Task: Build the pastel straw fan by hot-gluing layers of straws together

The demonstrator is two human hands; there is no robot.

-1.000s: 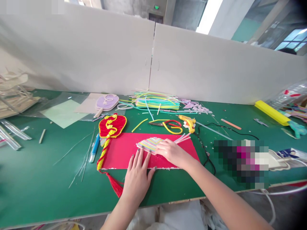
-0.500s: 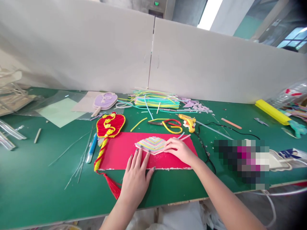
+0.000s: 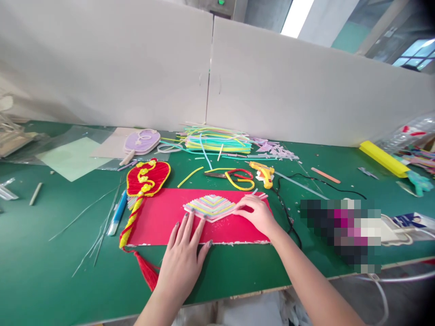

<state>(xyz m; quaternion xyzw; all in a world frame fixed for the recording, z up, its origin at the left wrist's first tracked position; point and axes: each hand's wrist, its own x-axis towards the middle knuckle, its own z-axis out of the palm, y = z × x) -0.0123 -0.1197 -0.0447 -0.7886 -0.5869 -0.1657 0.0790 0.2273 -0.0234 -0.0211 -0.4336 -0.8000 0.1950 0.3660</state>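
Striped chevron (image 3: 211, 207) on red card (image 3: 156, 222), left hand (image 3: 181, 253) spread flat, right hand (image 3: 256, 213) bent at chevron's tip — grip unclear, ropy fan (image 3: 159, 175) at card's left.

The left hand (image 3: 185, 249) hides a little of the near left border of the striped piece (image 3: 210, 207); the right hand (image 3: 257, 213) covers its right tip, and whatever that hand pinches cannot be made out. The red-and-yellow fan (image 3: 148, 179) overlaps the left end of the red board (image 3: 156, 222). Near the right front edge of the worktop (image 3: 68, 290), blurred squares (image 3: 343, 235) mask something. At its 2 far corners, a pale frame (image 3: 13, 140) and a clear plastic bottle (image 3: 411, 131) are cut off.
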